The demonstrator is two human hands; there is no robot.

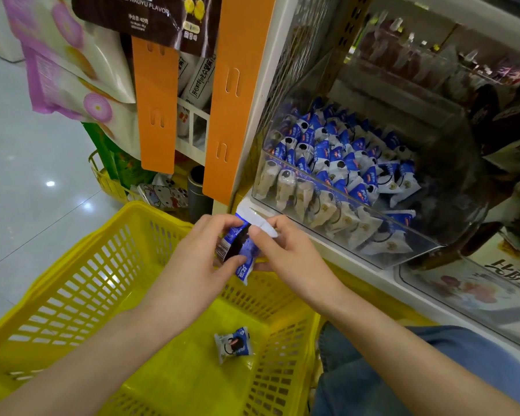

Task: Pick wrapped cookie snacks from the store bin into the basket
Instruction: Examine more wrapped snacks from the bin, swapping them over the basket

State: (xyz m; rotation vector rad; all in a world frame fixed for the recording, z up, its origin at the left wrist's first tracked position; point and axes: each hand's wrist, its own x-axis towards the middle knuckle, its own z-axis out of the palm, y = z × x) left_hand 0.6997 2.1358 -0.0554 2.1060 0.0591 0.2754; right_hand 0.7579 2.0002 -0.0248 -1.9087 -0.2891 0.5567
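Observation:
Both hands hold one blue-and-white wrapped cookie snack (240,250) above the far side of the yellow basket (81,283). My left hand (198,259) grips its left and lower part. My right hand (285,247) pinches its white top end. Another wrapped cookie snack (233,345) lies on the basket floor. To the right, the clear store bin (433,223) is filled with several blue-and-white snacks (336,163).
An orange shelf upright (234,109) stands just left of the bin. Hanging snack bags (72,55) fill the upper left. A second yellow basket (108,181) sits behind on the pale floor. My denim-clad knee (373,370) is beside the basket's right wall.

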